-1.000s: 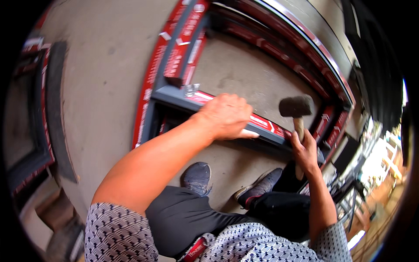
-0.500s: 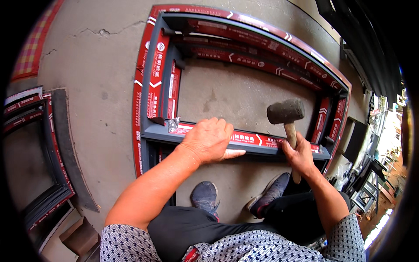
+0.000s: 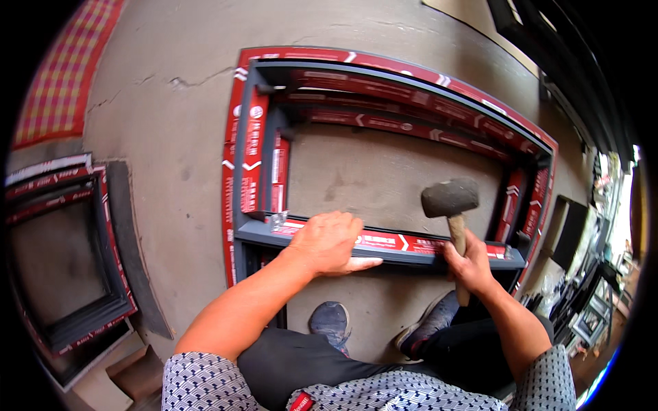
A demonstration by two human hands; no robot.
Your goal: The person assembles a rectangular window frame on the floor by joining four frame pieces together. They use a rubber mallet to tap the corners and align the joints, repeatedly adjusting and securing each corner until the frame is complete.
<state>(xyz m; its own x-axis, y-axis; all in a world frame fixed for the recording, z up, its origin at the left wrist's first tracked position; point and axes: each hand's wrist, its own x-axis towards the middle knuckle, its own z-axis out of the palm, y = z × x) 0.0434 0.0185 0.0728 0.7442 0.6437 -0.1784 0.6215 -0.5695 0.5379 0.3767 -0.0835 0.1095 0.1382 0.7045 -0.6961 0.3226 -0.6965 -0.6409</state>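
Note:
A large dark grey window frame [image 3: 236, 185] covered in red protective film lies on the floor in front of me. My left hand [image 3: 325, 241] is closed over its near crossbar [image 3: 404, 257], fingers over the far side and thumb stretched along the near side. In my right hand [image 3: 471, 266] is a rubber mallet [image 3: 450, 197], gripped by its wooden handle. The black mallet head points up and away from me, above the frame's opening. The right hand is just over the crossbar's right part; whether it touches the bar I cannot tell.
A smaller red-filmed frame [image 3: 118, 240] lies at the left, beside a dark strip [image 3: 140, 246]. A checked red and yellow cloth [image 3: 62, 82] is at the far left. Dark profiles [image 3: 569, 75] stand at the upper right. My shoes [image 3: 330, 322] are below the crossbar.
The whole scene sits lower in the picture and the left-hand things show further right, as the view has shifted. Both hands keep their grips on the crossbar and the mallet.

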